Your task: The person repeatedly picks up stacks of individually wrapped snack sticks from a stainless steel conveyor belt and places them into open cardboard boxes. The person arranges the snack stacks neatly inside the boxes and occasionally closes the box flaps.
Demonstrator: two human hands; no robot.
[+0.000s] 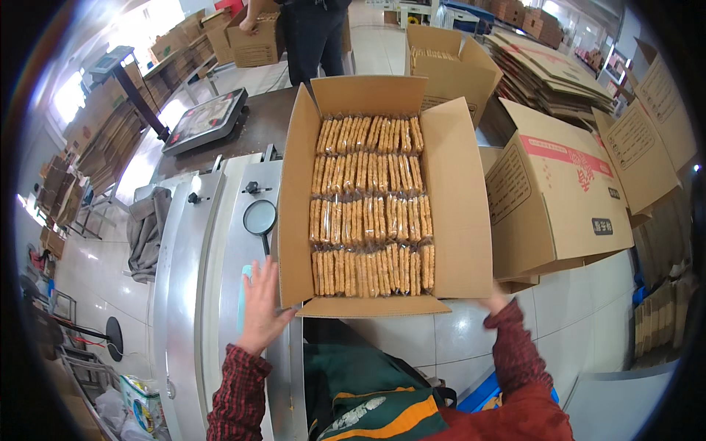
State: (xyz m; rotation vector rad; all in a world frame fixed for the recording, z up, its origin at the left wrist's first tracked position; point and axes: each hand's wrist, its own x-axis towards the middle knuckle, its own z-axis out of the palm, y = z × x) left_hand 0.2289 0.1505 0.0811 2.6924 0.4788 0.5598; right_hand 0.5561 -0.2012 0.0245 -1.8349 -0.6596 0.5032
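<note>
An open cardboard box (458,209) stands before me, its flaps folded outward. Inside, several rows of wrapped golden-brown snack bars (367,220) stand on edge in clear plastic. My left hand (262,308) is beside the box's near left corner, fingers spread and nothing held; whether it touches the cardboard is unclear. Mostly hidden behind the right flap is my right hand (492,300), with only the wrist and a little of the hand showing, so its grip cannot be seen. A round magnifying glass (260,217) lies on the metal surface left of the box, its handle running toward my left hand.
A steel conveyor-like machine (185,286) runs along the left. Beyond it is a platform scale (207,120). More cartons (568,187) crowd the right, with flattened cardboard (546,71) stacked behind. Another person (314,38) stands across, a hand at a carton (251,44).
</note>
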